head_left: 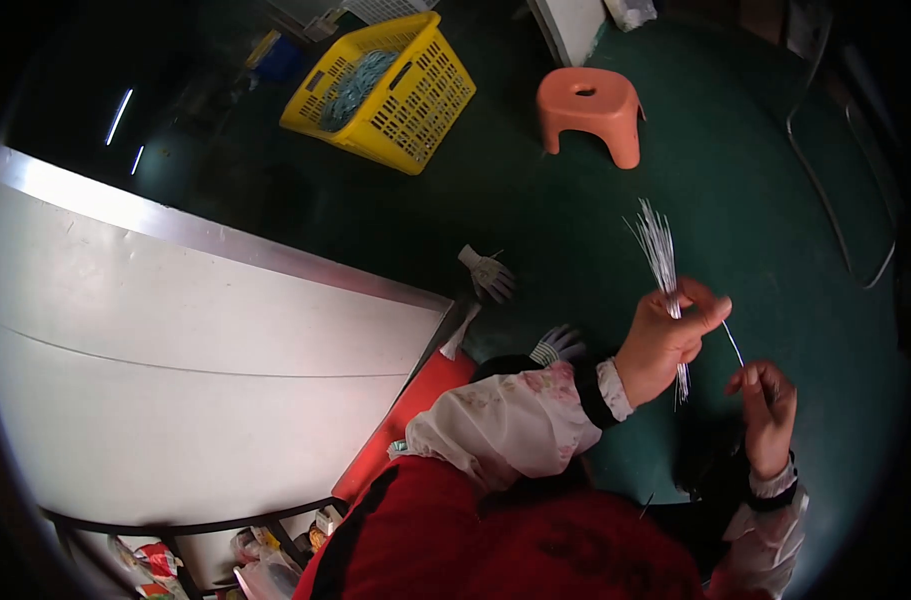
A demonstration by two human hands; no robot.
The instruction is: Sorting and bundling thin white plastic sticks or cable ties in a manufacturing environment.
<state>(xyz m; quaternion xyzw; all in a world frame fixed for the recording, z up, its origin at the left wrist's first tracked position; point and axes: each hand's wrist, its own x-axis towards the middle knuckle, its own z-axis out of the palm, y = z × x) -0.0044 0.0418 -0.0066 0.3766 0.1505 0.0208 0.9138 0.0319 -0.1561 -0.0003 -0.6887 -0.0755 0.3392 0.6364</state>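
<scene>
Head view: a bundle of thin silvery wires [658, 250] is held right of centre, gripped near its middle by the left hand [650, 345]; loose ends are fanned out above the fist, shorter ends stick out below. A single wire [734, 343] is stretched between the hands, its upper end at the left thumb and index finger, its lower end pinched in the fingertips of the right hand [768, 415], lower right of frame. Hands are well apart, both closed on wire.

Left side is filled by a white tabletop [225, 330]. Two gloves are seen near centre: one glove [489, 275] just right of the table corner, a striped-cuff glove [558, 345] below it, partly hidden. Yellow basket [430, 110] with bluish strands [357, 90] inside: upper middle. Orange stool [605, 98]: to its right, on the green floor [765, 230].
</scene>
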